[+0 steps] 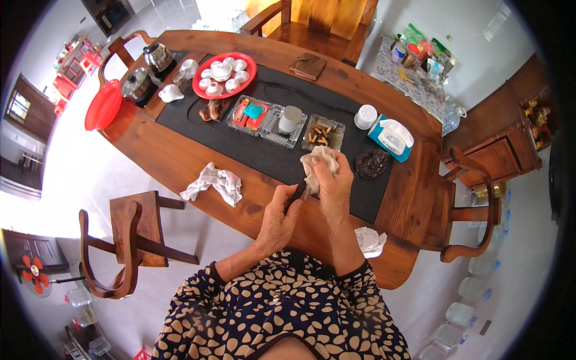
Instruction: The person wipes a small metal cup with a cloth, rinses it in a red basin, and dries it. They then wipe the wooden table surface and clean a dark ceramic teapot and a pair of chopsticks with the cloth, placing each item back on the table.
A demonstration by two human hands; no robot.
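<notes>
My left hand (277,219) is closed around a slim black object (296,193) that looks like a handle; its far end is hidden by cloth, so I cannot tell the kind. My right hand (337,189) grips a crumpled beige cloth (315,165), bunched at the far end of the black object. Both hands are held over the near edge of the wooden table (258,213). Just beyond the cloth is a glass ashtray (312,143) with several brown stubs in it. A dark carved ornament (372,163) lies to the right of my right hand.
A white cloth (213,183) lies left, another (370,241) right. Farther off are a red tray (252,75) of white teaware, two clear trays, a tissue pack (395,139), a white canister (365,117), kettles (158,58) and a red basin (103,107). Chairs (132,240) surround the table.
</notes>
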